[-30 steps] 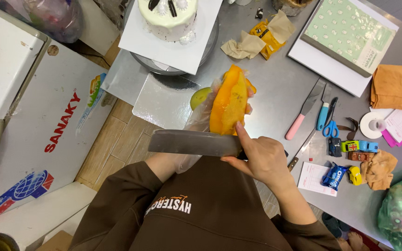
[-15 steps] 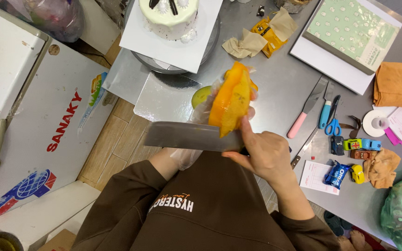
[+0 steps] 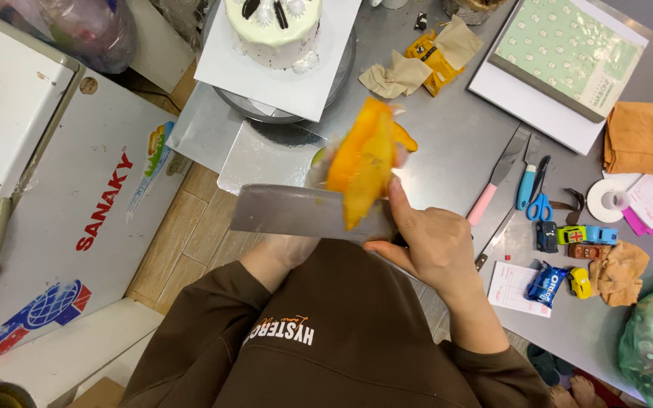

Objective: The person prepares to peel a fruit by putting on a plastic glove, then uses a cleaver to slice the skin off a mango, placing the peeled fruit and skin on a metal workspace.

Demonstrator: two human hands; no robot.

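Fruit: peeled orange-yellow mango (image 3: pixel 363 162), glossy flesh, long axis running near to far; held in the air over the near edge of the grey steel worktop (image 3: pixel 455 136), centre of scene.
Blade: broad rectangular steel cleaver (image 3: pixel 296 213), flat side up, lying left to right; its right end meets the near tip of the mango, where a flap of flesh hangs over the blade.
Right hand (image 3: pixel 425 245): closed around the cleaver's handle end, thumb stretched forward along the blade toward the fruit; handle itself hidden under the palm.
Left hand (image 3: pixel 319 170): in a clear thin glove, mostly hidden behind blade and fruit; cups the mango from below, fingers wrapped on it.
Sleeves: brown sweatshirt, both forearms raised in the near foreground.
Just right of the fruit: pink-handled palette knife (image 3: pixel 496 189), then blue-handled scissors (image 3: pixel 534 193), both flat on the worktop.
Farther right: small toy cars (image 3: pixel 580 236), white tape roll (image 3: pixel 606 200), orange cloth (image 3: pixel 639 137).
Far centre: white frosted round cake (image 3: pixel 273 30) on a white square board, on a turntable.
Far right: pale green patterned notebook (image 3: pixel 564 53).
Left: white chest freezer (image 3: pixel 54 204), well apart from the hands.
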